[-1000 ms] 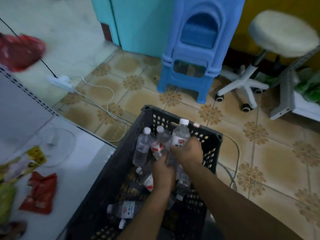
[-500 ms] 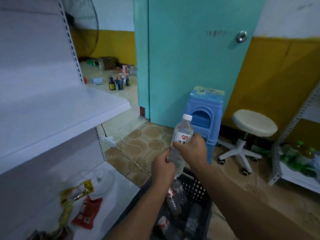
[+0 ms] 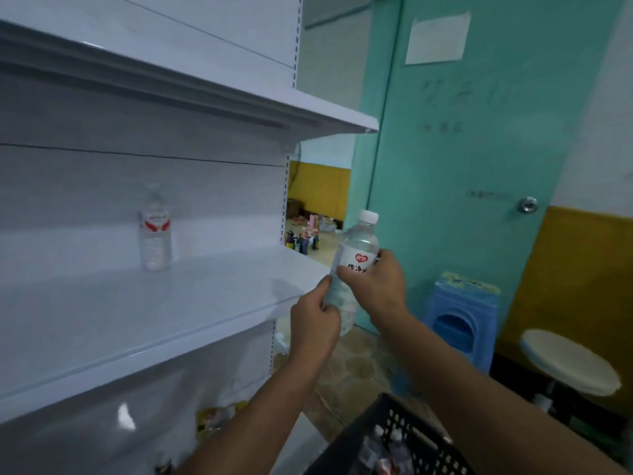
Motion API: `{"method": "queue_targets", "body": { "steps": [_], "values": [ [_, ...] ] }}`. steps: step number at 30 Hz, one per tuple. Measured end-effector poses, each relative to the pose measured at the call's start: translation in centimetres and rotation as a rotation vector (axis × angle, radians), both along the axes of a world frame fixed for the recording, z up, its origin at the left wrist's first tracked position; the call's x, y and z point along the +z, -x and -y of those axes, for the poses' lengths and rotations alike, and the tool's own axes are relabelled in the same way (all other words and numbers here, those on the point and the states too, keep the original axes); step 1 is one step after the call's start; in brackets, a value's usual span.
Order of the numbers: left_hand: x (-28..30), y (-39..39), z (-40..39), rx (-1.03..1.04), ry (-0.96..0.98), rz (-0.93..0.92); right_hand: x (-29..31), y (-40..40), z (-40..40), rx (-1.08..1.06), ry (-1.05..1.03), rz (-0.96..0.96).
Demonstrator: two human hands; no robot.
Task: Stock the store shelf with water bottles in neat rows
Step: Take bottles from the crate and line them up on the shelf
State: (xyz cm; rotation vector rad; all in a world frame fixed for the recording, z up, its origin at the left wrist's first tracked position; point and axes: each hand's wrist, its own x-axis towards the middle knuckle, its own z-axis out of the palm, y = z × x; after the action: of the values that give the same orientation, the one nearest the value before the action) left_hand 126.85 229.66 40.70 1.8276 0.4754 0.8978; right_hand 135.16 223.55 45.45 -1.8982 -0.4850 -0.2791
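A clear water bottle (image 3: 358,250) with a white cap and a white label is held upright just off the right end of the white middle shelf (image 3: 144,313). My right hand (image 3: 375,281) grips it around the label. My left hand (image 3: 313,323) grips its lower part. One more water bottle (image 3: 156,228) with a red and white label stands alone on that shelf, near the back panel. The black plastic crate (image 3: 404,440) at the bottom right holds several more bottles.
An upper white shelf (image 3: 191,87) overhangs the middle one. Snack packets (image 3: 215,419) lie on the lowest shelf. A teal door (image 3: 462,166) stands behind, with a blue plastic stool (image 3: 462,317) and a round white swivel stool (image 3: 568,361) to the right.
Both hands lifted the bottle out of the crate and raised it to the level of the middle shelf. My view rose from the floor to the shelving.
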Motion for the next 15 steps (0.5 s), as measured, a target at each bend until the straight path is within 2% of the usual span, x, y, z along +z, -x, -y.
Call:
{"method": "queue_targets", "body": {
  "steps": [9,15],
  "values": [
    [2.6,13.4,-7.7,0.256,0.032,0.147,2.6,11.4,-11.9,0.342,0.015,0.058],
    [2.3,21.5,-11.3,0.5,0.058,0.122,2.0,18.9,-18.2,0.564,0.033,0.042]
  ]
}}
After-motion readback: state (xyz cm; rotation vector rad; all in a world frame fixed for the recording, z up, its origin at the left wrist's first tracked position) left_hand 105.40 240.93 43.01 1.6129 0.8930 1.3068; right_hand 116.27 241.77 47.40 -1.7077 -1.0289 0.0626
